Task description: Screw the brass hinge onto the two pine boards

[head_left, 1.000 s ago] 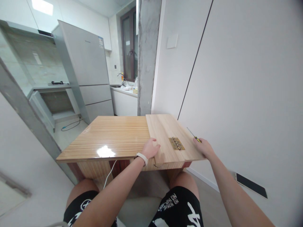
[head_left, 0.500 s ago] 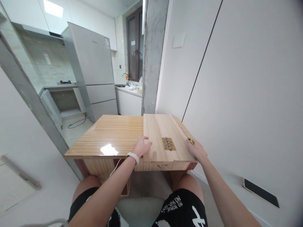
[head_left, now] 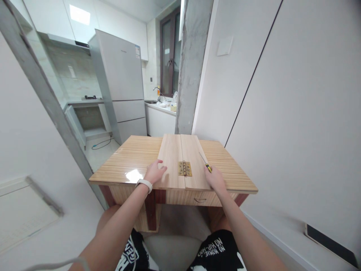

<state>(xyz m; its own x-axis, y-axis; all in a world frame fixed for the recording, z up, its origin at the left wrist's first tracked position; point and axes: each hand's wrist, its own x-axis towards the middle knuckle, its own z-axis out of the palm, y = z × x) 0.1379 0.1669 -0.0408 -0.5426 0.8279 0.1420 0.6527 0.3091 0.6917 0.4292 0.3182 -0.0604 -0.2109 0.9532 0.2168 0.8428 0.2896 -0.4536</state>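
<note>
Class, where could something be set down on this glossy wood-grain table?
Free: between the pale wooden boards and the table's left or right edge. Crowded: the boards, bearing a brass hinge between the left hand and the right hand with its yellow-black screwdriver.

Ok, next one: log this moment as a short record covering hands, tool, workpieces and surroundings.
Left hand: at the left board's outer edge, fingers spread, pale band on the wrist
Right hand: holding the screwdriver, beside the right board's outer edge
Tool: screwdriver, yellow-and-black handle, shaft pointing away from the person
Workpieces: left board and right board, lying side by side
Hardware: brass-coloured hinge, opened flat across the seam; whether screws are fitted is too small to tell
Support: wood-grain table
Background: refrigerator
</note>
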